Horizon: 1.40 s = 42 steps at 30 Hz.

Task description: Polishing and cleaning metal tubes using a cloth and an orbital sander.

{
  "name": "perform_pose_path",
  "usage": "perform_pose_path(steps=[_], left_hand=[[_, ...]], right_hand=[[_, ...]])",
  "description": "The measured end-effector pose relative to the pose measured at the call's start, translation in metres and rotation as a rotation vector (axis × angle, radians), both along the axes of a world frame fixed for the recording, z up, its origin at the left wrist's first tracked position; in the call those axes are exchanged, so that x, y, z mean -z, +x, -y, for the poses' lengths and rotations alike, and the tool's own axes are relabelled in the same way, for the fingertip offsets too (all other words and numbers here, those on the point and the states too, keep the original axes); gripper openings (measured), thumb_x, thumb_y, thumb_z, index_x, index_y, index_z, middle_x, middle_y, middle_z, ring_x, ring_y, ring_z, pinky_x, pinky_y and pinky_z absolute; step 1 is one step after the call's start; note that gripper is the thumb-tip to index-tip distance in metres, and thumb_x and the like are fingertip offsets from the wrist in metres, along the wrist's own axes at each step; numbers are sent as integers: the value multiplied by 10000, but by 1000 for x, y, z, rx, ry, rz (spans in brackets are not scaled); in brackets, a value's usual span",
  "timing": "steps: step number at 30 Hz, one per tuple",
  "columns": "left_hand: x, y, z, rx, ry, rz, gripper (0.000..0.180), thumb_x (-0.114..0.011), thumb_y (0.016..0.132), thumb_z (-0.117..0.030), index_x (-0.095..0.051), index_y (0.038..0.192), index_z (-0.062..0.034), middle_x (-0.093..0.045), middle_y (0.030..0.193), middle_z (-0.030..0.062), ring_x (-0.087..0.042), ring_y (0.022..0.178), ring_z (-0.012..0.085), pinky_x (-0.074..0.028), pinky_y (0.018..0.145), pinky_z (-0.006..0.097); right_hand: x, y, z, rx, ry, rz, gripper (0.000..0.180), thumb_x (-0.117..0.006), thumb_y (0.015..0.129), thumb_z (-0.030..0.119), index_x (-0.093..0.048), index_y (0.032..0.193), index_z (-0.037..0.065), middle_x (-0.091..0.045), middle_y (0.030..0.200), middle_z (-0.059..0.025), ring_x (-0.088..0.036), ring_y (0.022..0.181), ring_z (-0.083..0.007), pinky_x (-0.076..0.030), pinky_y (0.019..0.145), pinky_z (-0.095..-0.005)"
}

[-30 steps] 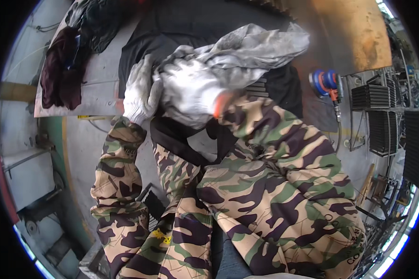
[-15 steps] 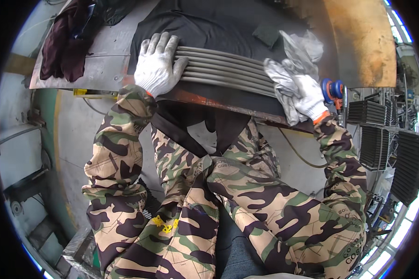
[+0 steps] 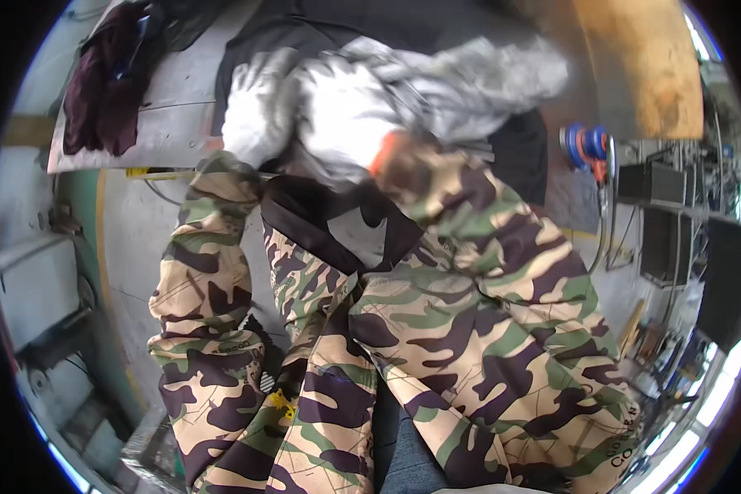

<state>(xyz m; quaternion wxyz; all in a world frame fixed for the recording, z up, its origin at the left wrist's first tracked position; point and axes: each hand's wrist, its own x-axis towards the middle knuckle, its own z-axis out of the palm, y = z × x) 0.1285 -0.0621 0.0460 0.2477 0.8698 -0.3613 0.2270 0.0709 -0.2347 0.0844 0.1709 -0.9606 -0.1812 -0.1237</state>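
My left hand (image 3: 259, 107), in a white knit glove, lies with its fingers stretched out at the left end of the metal rods. Close beside it, my right hand (image 3: 344, 111), gloved the same with an orange cuff, holds a crumpled grey-white cloth (image 3: 477, 86). Motion blurs both hands and the cloth. The cloth trails to the right and covers most of the grey rods; only their right ends (image 3: 481, 151) show. A black cloth (image 3: 523, 165) is spread beneath the rods on the table.
A dark maroon garment (image 3: 103, 103) lies at the table's left. Toward the right edge sits a blue and orange air sander (image 3: 586, 150) with a hose. A brown board (image 3: 634, 66) is at the far right. Racks of dark bars (image 3: 665, 243) stand beyond the table.
My right hand has swept left along the rods with the cloth, from their right end to beside my left hand. My left hand stays at about the same place.
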Motion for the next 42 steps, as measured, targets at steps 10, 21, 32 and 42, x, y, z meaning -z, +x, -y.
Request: perform_pose_path(steps=[10,21,32,42], left_hand=[[-5,-17,-32,-137,215,-99,592,-589,1003,-351,-505,1485,-19,-518,1510,241,-423,1440,449,-283,1216,543],[-6,-21,-14,-133,206,-36,567,-625,974,-306,-542,1450,-8,-521,1498,262,-430,1426,465,-289,1206,539],[-2,-32,-35,-130,304,0,588,-555,923,-182,-497,1464,43,-507,1497,262,-442,1408,453,-308,1199,544],[-5,-42,-24,-80,295,-128,628,-580,964,-236,-448,1509,49,-454,1535,305,-379,1458,488,-259,1234,550]], right_hand=[[-24,-16,81,-7,-157,-275,479,-621,840,275,-682,1284,109,-722,1095,-153,-671,1059,-340,-535,925,-476],[-24,-70,246,225,-342,52,483,-749,808,238,-705,1273,115,-711,1175,-125,-661,1128,-336,-526,995,-452],[12,-8,-9,-10,3,87,365,-646,870,318,-652,1134,66,-674,1111,-140,-646,1055,-297,-510,873,-478],[-41,-35,117,44,-289,-434,529,-733,780,351,-674,1252,120,-685,1190,-103,-660,1092,-307,-535,949,-474]])
